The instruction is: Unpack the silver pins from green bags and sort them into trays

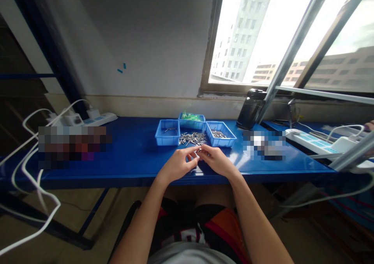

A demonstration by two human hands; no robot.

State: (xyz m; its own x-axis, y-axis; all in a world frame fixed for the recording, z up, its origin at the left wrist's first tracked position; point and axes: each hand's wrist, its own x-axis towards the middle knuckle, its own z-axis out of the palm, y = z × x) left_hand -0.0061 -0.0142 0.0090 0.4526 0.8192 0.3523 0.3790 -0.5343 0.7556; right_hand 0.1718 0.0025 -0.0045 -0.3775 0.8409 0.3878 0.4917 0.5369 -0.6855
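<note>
My left hand (180, 163) and my right hand (217, 160) meet at the fingertips above the front part of the blue table. A small shiny metal piece (200, 150) sits between the pinched fingertips, and its exact kind is too small to tell. Just beyond my fingers lies a loose pile of slim metal pin-like pieces (192, 138). Right of the pile, a blue bin (222, 142) contains more metal pieces. The left blue bin (167, 140) has a few thin pieces in it. Behind the pile, a third blue bin (192, 124) holds green-tinted plastic bags (189, 116).
A black bottle (250, 108) stands near the window. White power strips (101, 119) with cables lie at the left, and another power strip (311, 141) is at the right. Blurred items rest on both sides of the table (131, 151). A metal post (292, 41) rises at the right.
</note>
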